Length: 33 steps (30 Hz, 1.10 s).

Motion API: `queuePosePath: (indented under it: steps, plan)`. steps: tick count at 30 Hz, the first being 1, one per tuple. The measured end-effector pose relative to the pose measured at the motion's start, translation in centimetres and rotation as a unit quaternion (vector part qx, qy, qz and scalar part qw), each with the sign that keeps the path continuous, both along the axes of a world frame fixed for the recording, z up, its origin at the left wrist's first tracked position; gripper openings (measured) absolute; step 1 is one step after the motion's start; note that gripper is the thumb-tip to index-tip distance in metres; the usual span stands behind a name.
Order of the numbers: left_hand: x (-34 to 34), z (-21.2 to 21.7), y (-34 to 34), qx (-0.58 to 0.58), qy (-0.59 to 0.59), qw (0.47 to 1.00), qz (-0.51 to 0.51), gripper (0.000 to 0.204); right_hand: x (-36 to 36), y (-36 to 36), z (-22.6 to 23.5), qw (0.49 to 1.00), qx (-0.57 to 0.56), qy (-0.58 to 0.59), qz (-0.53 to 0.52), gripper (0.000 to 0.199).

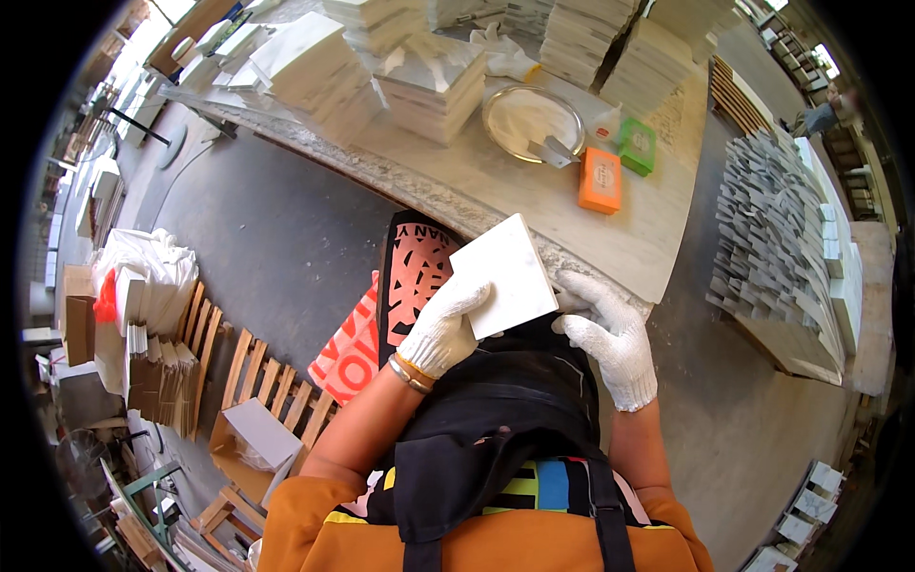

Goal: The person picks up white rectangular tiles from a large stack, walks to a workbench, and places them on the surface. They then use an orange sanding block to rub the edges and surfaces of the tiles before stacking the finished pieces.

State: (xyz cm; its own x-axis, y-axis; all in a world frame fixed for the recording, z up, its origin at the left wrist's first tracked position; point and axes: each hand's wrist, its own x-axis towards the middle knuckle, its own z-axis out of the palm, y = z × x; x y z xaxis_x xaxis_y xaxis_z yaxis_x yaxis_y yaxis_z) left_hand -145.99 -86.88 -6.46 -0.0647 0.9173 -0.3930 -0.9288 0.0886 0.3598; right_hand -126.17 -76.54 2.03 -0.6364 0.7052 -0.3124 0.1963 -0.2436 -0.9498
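Observation:
A square white marble-like tile (505, 277) is tilted over my lap at the near edge of the workbench. My left hand (446, 324), in a white knit glove, is closed on its left side, thumb on the face and fingers hidden underneath. Just right of the tile is my right hand (615, 348), gloved as well, with thumb and fingers apart and nothing seen between them. On the bench (634, 250) beyond are a round metal dish (530, 116) of white powder or paste with a scraper (557, 151) on its rim, an orange box (599, 180) and a green box (637, 147).
Tile stacks (434, 91) crowd the bench's far side, near a loose white glove (503, 52). Many grey-edged pieces (772, 224) stand on a pallet at right. At left are wooden pallets (257, 367), an open cardboard box (253, 443) and a plastic-wrapped bundle (143, 272).

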Motion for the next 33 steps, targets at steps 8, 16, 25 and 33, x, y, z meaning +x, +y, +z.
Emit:
queuePosePath:
  steps: [8, 16, 25, 33]
  plan:
    - [0.2, 1.1, 0.0, 0.048, -0.001, 0.999, -0.022, 0.080, -0.5, 0.2, -0.5, 0.998, 0.049, 0.030, 0.010, 0.053]
    - [0.1, 0.7, 0.0, 0.086, -0.053, 0.995, -0.017, 0.084, -1.2, 0.1, 0.0, 0.995, 0.094, 0.032, 0.028, 0.051]
    - [-0.1, 1.6, -0.3, 0.088, 0.020, 0.996, 0.007, 0.073, -2.9, 0.1, 1.9, 0.976, 0.209, 0.007, 0.060, 0.056]
    - [-0.2, 1.9, -0.9, 0.078, 0.071, 0.994, 0.028, 0.063, -3.1, 0.5, 0.8, 0.962, 0.268, 0.010, 0.051, 0.058]
